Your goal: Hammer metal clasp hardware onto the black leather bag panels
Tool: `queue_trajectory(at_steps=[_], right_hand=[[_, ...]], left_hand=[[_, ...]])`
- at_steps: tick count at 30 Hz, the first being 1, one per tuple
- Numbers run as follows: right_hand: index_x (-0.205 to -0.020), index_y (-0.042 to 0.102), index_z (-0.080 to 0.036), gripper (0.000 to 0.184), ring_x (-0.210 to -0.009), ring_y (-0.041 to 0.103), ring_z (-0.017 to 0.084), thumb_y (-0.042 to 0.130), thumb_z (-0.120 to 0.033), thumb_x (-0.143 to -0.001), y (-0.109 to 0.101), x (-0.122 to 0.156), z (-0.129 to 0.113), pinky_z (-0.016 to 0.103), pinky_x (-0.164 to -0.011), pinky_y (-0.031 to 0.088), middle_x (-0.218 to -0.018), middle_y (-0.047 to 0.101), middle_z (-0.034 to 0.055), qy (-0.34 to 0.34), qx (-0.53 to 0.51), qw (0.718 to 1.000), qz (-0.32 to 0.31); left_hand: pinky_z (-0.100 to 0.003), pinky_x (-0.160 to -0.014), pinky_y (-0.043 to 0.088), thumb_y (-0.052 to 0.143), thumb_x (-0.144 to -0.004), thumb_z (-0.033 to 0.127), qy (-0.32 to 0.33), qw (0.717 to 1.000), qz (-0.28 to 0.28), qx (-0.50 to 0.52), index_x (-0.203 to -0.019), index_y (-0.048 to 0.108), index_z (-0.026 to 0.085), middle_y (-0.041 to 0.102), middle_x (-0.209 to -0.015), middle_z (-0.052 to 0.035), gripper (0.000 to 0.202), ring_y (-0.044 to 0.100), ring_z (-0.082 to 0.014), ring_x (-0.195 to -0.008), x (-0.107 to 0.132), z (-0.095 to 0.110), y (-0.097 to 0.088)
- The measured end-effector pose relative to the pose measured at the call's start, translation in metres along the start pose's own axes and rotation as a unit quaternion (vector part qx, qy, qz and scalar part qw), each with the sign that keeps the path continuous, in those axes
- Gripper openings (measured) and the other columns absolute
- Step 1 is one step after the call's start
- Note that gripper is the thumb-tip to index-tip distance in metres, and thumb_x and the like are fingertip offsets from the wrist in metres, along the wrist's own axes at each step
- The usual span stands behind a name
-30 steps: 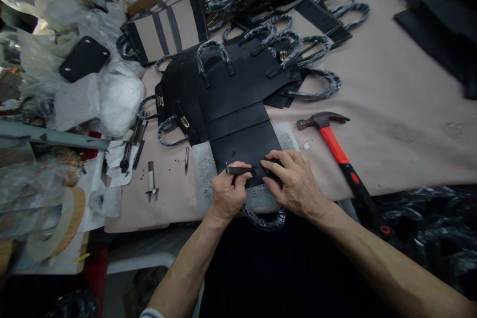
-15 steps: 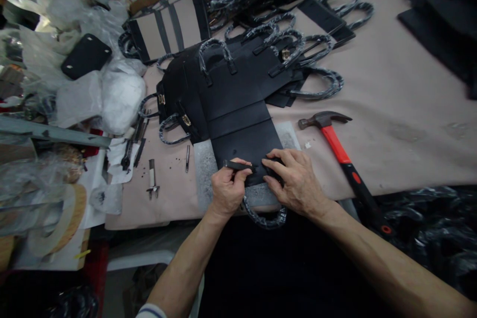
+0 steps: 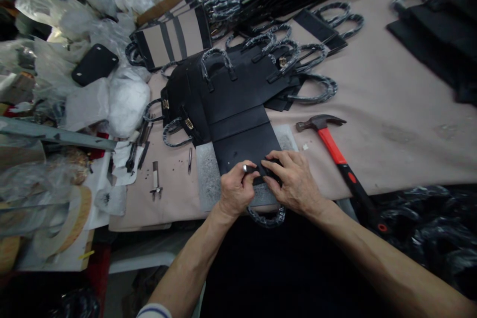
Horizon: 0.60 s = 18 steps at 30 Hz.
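A black leather bag panel (image 3: 244, 146) lies on a grey punching slab (image 3: 208, 174) at the table's near edge, its wrapped handle (image 3: 266, 218) hanging over the edge. My left hand (image 3: 235, 191) is closed round a small metal punch (image 3: 246, 168) standing upright on the panel's near end. My right hand (image 3: 294, 181) presses its fingers on the panel just right of the punch. More black panels with wrapped handles (image 3: 227, 79) are stacked behind.
A red-handled hammer (image 3: 335, 149) lies right of my hands. Small punches and tools (image 3: 154, 179) lie to the left, beside white plastic bags (image 3: 119, 97). Bag panels and handles (image 3: 298, 30) cover the far table; dark pieces (image 3: 439, 35) sit at the far right.
My left hand has turned the punch from lying sideways to standing upright on the panel. The right hand stays pressed in place.
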State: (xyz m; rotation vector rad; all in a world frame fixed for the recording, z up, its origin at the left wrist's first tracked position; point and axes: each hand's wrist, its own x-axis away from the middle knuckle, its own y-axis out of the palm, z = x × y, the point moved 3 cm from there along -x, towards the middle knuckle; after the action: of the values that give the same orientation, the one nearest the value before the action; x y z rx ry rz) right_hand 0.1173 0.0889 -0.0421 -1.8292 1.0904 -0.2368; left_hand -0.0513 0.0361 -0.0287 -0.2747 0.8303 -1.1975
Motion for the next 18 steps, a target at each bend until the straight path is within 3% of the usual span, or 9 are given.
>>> queue_trajectory(at_steps=[7, 11, 15, 18], right_hand=[[-0.121, 0.068, -0.02, 0.03, -0.117, 0.055, 0.031, 0.061, -0.029, -0.093, 0.002, 0.002, -0.001, 0.05, -0.1, 0.044, -0.126, 0.064, 0.0125, -0.011, -0.011, 1.0, 0.007], [-0.134, 0.06, -0.019, 0.038, -0.116, 0.058, 0.03, 0.055, -0.034, -0.099, -0.013, 0.003, 0.003, 0.049, -0.1, 0.047, -0.127, 0.064, 0.0134, -0.009, -0.066, 0.997, 0.048], [-0.13, 0.062, -0.017, 0.039, -0.116, 0.059, 0.032, 0.052, -0.036, -0.098, -0.049, 0.02, 0.034, 0.049, -0.102, 0.048, -0.125, 0.064, 0.0168, 0.067, 0.015, 0.99, 0.127], [-0.122, 0.065, -0.011, 0.044, -0.11, 0.06, 0.036, 0.05, -0.042, -0.096, -0.066, 0.044, 0.065, 0.05, -0.095, 0.049, -0.119, 0.063, 0.0222, 0.178, 0.148, 0.971, 0.062]], left_hand=[[-0.025, -0.078, 0.061, 0.061, -0.093, 0.015, -0.02, 1.0, 0.005, -0.009, -0.098, 0.068, 0.019, 0.077, -0.09, -0.0034, 0.009, 0.075, -0.0155, -0.079, -0.001, 0.002, 0.001], [-0.025, -0.079, 0.061, 0.062, -0.092, 0.016, -0.012, 1.0, 0.0, -0.007, -0.098, 0.068, 0.019, 0.077, -0.091, -0.0036, 0.009, 0.075, -0.0161, -0.081, 0.0, 0.002, 0.002], [-0.026, -0.079, 0.061, 0.062, -0.092, 0.015, -0.007, 1.0, 0.011, -0.006, -0.098, 0.068, 0.019, 0.077, -0.09, -0.0031, 0.009, 0.075, -0.0165, -0.081, 0.002, 0.001, 0.005], [-0.026, -0.079, 0.061, 0.062, -0.091, 0.014, 0.002, 1.0, 0.018, -0.012, -0.099, 0.067, 0.019, 0.077, -0.09, -0.0037, 0.011, 0.076, -0.0174, -0.083, 0.002, 0.0, 0.007]])
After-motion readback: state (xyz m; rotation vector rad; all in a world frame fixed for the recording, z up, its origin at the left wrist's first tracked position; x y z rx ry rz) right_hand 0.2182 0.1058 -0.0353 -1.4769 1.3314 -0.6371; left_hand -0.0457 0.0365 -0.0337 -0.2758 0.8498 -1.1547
